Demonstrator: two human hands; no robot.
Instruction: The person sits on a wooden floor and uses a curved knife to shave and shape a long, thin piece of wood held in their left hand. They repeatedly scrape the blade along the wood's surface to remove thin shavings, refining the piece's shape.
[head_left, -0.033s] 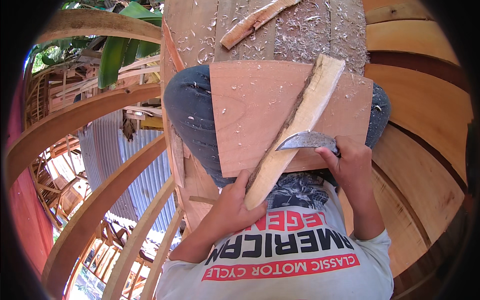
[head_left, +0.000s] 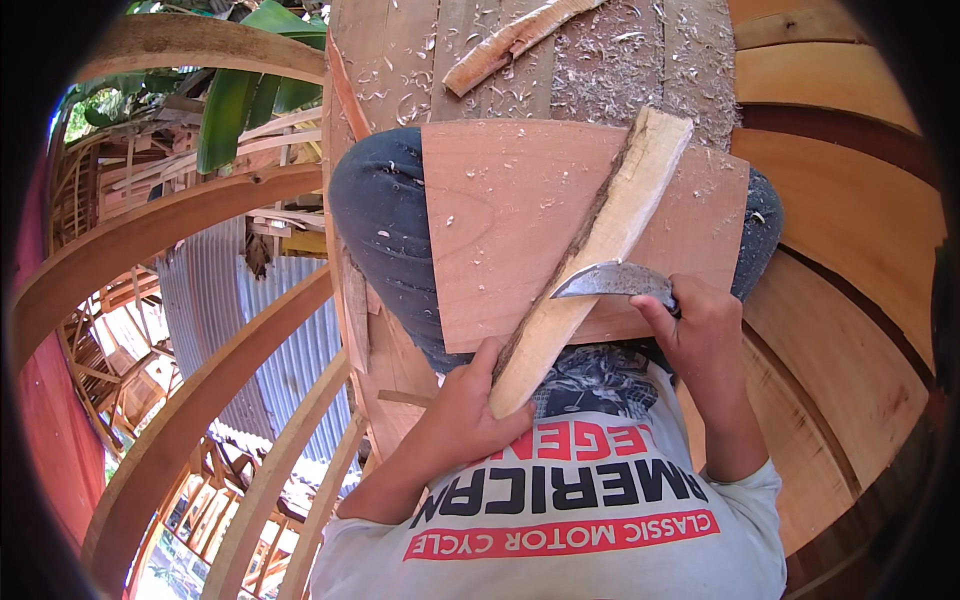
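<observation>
A long pale strip of wood [head_left: 600, 240] with bark along its left edge slants across a flat reddish board [head_left: 510, 215] on my lap. My left hand [head_left: 480, 410] is closed round the strip's near end, close to my shirt. In my right hand [head_left: 695, 325] is a knife with a curved, hooked blade [head_left: 615, 281]; its handle is mostly hidden by my fingers. The blade lies across the middle of the strip, its tip pointing left. The strip's far end reaches past the board's far edge.
Beyond the board, curled shavings [head_left: 640, 80] litter the planks, where another rough wood strip [head_left: 510, 48] lies. Curved wooden ribs [head_left: 200, 390] stand at the left, with corrugated metal sheets [head_left: 290, 330] below them. Curved planking [head_left: 835, 220] rises at the right.
Almost nothing differs. The board and the far planks appear shifted very slightly to the right; both hands, the knife and the wood strip keep their places.
</observation>
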